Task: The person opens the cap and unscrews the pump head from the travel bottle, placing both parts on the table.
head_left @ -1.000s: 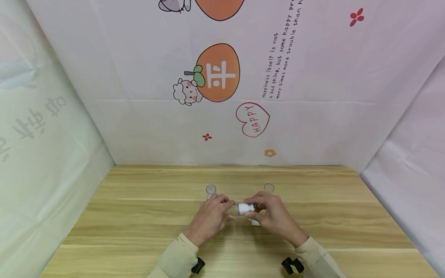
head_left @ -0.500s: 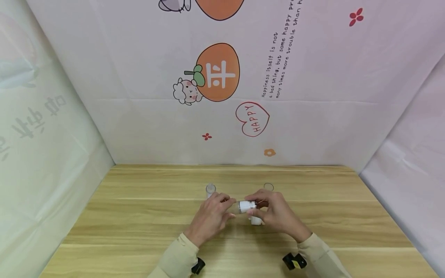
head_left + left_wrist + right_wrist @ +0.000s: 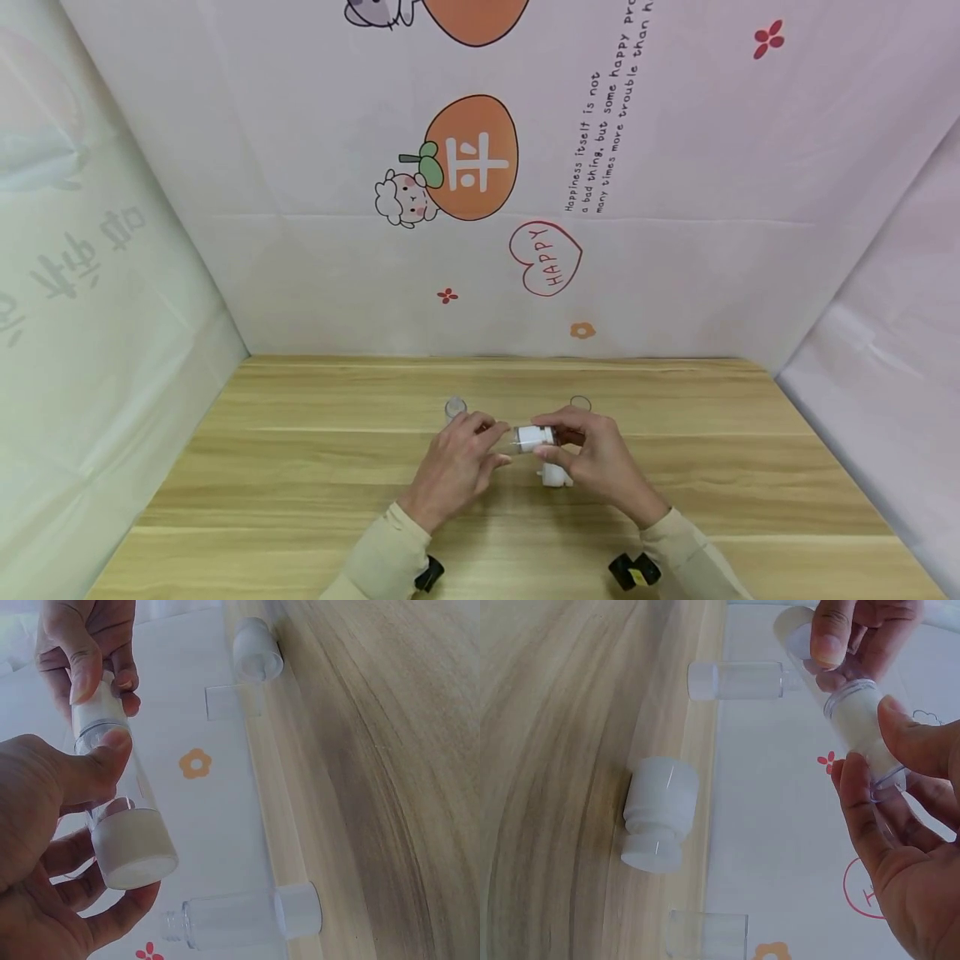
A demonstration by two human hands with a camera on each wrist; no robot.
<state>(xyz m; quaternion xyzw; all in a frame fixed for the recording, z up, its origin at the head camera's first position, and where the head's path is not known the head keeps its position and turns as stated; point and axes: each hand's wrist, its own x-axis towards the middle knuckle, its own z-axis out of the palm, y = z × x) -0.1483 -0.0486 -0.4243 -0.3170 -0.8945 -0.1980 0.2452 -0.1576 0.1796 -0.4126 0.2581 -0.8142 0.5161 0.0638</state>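
Note:
Held between both hands is a clear bottle with a white base, lying tilted above the table. The left hand grips the bottle's clear body, thumb on one side and fingers on the other. At its other end, the right hand pinches a white pump top with a clear rim, which meets the bottle's mouth. Whether the two are screwed together cannot be told. Below the right hand, a second white pump top rests on the table.
Behind the left hand, another clear bottle with a white base stands on the wooden table. A clear cap stands behind the right hand. A printed white cloth rises at the table's back edge.
The right hand and the pump top have shifted slightly away from the person and to the right, with the bottle tilting along. More of the pump top on the table shows now.

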